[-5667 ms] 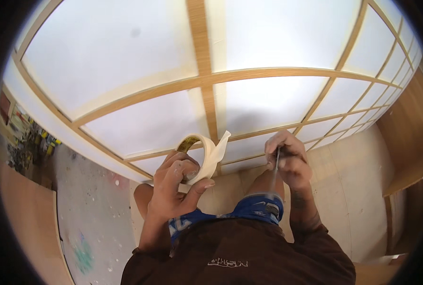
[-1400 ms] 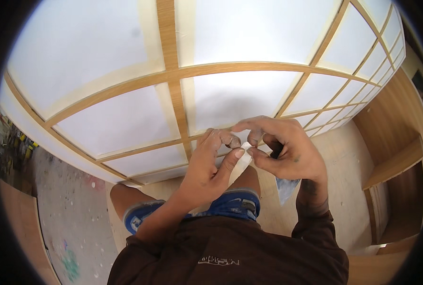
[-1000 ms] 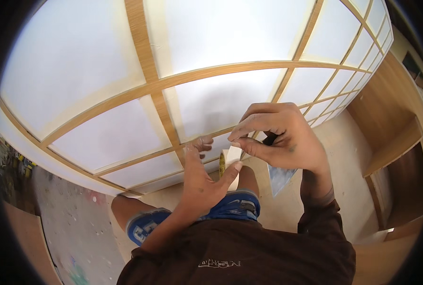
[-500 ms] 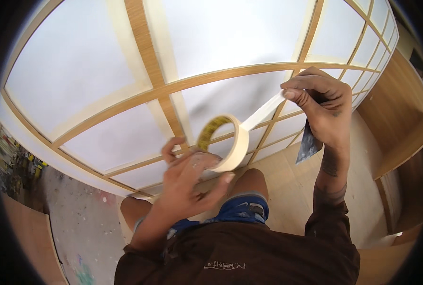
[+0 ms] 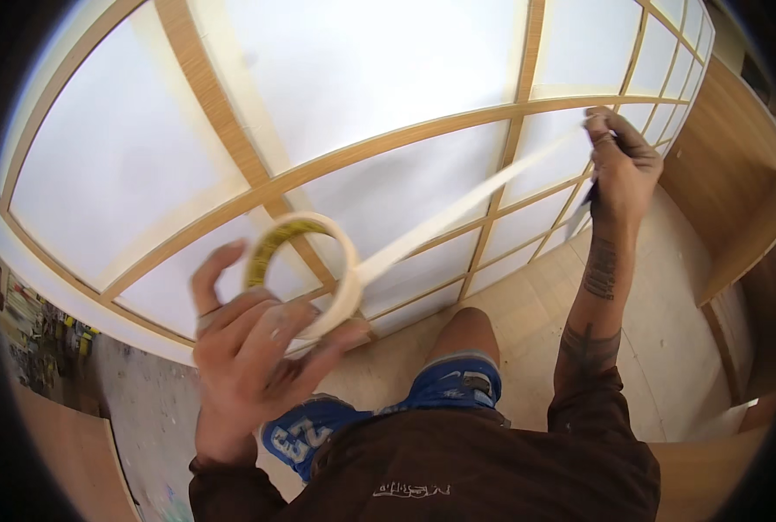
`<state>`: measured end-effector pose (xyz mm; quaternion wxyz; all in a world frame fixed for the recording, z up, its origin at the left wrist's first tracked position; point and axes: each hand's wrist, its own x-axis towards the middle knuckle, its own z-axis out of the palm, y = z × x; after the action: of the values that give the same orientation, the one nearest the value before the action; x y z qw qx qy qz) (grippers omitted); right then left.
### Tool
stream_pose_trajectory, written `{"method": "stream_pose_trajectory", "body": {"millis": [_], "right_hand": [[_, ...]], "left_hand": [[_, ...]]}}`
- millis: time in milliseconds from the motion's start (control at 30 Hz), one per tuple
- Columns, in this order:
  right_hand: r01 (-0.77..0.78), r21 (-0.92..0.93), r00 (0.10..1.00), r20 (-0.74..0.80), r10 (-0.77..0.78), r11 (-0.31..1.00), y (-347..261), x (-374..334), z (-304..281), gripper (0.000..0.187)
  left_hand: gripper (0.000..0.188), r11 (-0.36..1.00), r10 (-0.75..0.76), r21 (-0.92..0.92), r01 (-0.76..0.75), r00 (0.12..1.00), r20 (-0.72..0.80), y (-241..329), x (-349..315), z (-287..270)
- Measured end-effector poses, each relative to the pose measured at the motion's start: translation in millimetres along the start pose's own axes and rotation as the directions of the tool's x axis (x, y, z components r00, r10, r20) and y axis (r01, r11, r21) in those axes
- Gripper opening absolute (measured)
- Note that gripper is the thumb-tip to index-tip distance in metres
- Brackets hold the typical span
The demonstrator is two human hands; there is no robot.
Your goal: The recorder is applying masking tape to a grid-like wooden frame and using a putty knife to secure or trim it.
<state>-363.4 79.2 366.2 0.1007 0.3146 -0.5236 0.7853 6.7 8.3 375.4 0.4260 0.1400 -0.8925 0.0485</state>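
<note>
I'm seeing no screens or signs here. Far off at my left, small colourful packages (image 5: 44, 335) are sitting in a cluttered row, yellow, red and dark, too blurred to tell apart.

ahead: lattice screen (image 5: 388, 165) blocks | between hands: taut tape strip (image 5: 466, 209) | right: open floor (image 5: 666, 348)

Cream tape roll (image 5: 305, 274), yellow inside; white panels (image 5: 379, 78), tan wood frame (image 5: 222, 113); blue shorts (image 5: 457, 387).
</note>
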Motion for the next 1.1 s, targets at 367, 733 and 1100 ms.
{"method": "stream_pose_trajectory", "body": {"millis": [367,733,1100], "right_hand": [[-0.004,-0.079,0.959,0.283,0.027,0.997,43,5,38,0.039],[0.119,-0.162,0.976,0.198,-0.086,0.980,51,12,46,0.032],[0.204,-0.290,0.957,0.261,-0.127,0.935,44,15,43,0.031]], "left_hand": [[0.026,0.947,0.123,0.314,-0.065,0.978,-0.170,-14,56,21],[0.027,0.962,0.050,0.272,0.016,0.971,-0.236,-22,54,36],[0.027,0.969,0.000,0.242,0.058,0.973,-0.231,-25,51,43]]}}
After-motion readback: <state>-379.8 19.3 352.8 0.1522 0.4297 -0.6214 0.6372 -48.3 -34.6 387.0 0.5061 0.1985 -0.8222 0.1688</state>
